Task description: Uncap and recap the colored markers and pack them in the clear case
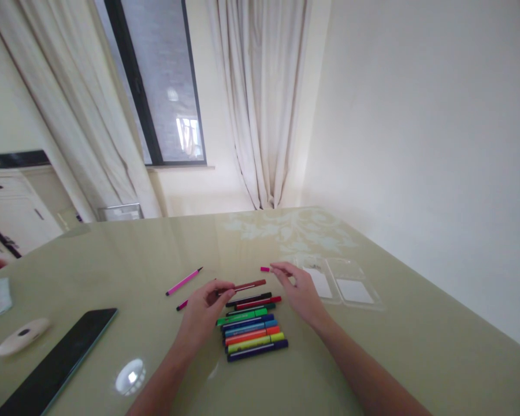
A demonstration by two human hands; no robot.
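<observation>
My left hand (203,306) is closed on a brown marker (250,285), held roughly level above the upper end of a row of markers. At its right, my right hand (301,289) pinches the end of a small pink marker cap (264,269) between thumb and fingertips. An uncapped pink marker (184,281) lies to the left, dark tip pointing away. Partly hidden behind my left hand is a magenta marker (182,305). Below my hands, several capped markers lie side by side, among them a green marker (242,317), a yellow marker (255,343) and a dark blue marker (257,351).
Beyond my right wrist lies a clear plastic case (377,300) with white inserts. A dark tablet (65,358) and a white oval device (23,337) rest at the left of the glossy table (416,352). A wall borders the table's right side.
</observation>
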